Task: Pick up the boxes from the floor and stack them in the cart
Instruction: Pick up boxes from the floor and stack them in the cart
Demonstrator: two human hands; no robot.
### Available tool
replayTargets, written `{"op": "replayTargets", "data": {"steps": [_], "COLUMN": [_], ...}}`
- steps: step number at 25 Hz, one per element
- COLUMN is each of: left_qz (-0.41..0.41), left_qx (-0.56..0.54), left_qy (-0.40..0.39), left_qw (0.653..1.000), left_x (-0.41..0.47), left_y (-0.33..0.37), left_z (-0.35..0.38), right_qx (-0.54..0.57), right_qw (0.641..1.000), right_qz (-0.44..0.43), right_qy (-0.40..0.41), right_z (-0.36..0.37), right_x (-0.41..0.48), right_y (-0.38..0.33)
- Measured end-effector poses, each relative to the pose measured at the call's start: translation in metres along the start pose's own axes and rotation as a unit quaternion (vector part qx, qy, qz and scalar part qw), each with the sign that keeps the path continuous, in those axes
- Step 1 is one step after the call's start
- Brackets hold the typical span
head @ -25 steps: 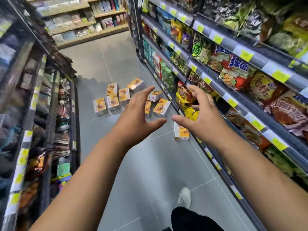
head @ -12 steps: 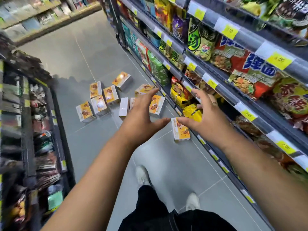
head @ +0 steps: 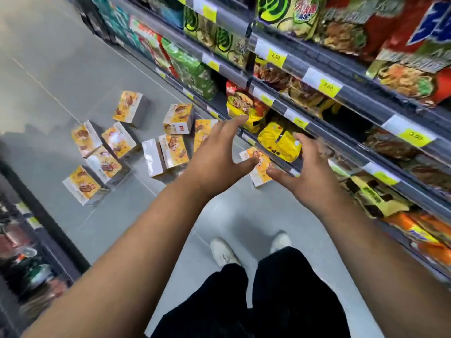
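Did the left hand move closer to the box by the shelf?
Yes. The left hand has moved rightward toward the box; its thumb now overlaps it in view.

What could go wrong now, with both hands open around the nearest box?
The yellow-and-white cardboard box lies hard by the bottom shelf, so the right hand might brush the yellow snack packets there. The left hand is on the other side; an uneven grip might tip it. More such boxes lie scattered ahead, a trip hazard.

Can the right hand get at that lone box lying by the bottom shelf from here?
Probably yes. The right hand is open, its thumb beside the box, with nothing between them. The shelf edge close by might crowd the grasp.
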State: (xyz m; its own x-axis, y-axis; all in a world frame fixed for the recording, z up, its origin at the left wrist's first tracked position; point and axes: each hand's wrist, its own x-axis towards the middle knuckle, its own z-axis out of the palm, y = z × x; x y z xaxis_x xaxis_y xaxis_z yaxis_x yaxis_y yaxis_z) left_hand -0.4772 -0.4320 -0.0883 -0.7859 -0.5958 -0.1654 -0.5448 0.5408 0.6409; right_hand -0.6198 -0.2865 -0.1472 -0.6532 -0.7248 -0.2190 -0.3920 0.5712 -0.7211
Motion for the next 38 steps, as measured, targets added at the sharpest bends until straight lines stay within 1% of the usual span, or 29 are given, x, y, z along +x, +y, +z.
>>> {"op": "replayTargets", "data": {"steps": [3, 6, 10, 17, 20, 22, 26, 29, 32, 33, 35, 36, 38], "left_qz": [0.003, -0.01, -0.027, -0.046, -0.037, -0.036, -0.056, -0.044, -0.057, -0.07, -0.133, -0.166, -0.195], "left_qx": [-0.001, 0.0, -0.017, 0.012, 0.017, 0.031, 0.065, 0.102, 0.132, 0.138, 0.112, 0.088, 0.057], "left_qy": [-0.016, -0.019, -0.022, -0.061, -0.074, -0.086, -0.122, -0.137, -0.161, -0.168, -0.179, -0.177, -0.152], "left_qw": [1.0, 1.0, 0.999, 0.997, 0.996, 0.995, 0.989, 0.984, 0.976, 0.974, 0.968, 0.966, 0.967], "left_x": [0.034, 0.074, 0.123, 0.204, 0.239, 0.26, 0.298, 0.321, 0.341, 0.347, 0.355, 0.356, 0.352], "left_y": [-0.038, -0.089, -0.16, -0.298, -0.335, -0.362, -0.409, -0.432, -0.451, -0.456, -0.463, -0.464, -0.462], "left_z": [0.022, 0.069, 0.151, 0.308, 0.361, 0.396, 0.458, 0.492, 0.517, 0.522, 0.527, 0.528, 0.529], "right_qx": [0.012, 0.007, -0.017, -0.132, -0.201, -0.215, -0.214, -0.222, -0.215, -0.199, -0.132, -0.094, -0.054], "right_qw": [0.998, 0.994, 0.993, 0.979, 0.965, 0.959, 0.954, 0.948, 0.945, 0.947, 0.955, 0.957, 0.959], "right_qz": [0.061, 0.11, 0.112, 0.144, 0.14, 0.15, 0.17, 0.193, 0.215, 0.223, 0.249, 0.26, 0.27], "right_qy": [0.018, 0.023, 0.024, -0.06, -0.095, -0.107, -0.121, -0.12, -0.118, -0.114, -0.097, -0.086, -0.065], "right_z": [0.037, 0.087, 0.162, 0.277, 0.313, 0.341, 0.384, 0.397, 0.41, 0.413, 0.416, 0.418, 0.42], "right_x": [0.025, 0.061, 0.108, 0.189, 0.222, 0.243, 0.27, 0.289, 0.3, 0.301, 0.301, 0.3, 0.298], "right_y": [0.028, 0.08, 0.157, 0.307, 0.364, 0.4, 0.456, 0.48, 0.496, 0.501, 0.506, 0.507, 0.505]}}
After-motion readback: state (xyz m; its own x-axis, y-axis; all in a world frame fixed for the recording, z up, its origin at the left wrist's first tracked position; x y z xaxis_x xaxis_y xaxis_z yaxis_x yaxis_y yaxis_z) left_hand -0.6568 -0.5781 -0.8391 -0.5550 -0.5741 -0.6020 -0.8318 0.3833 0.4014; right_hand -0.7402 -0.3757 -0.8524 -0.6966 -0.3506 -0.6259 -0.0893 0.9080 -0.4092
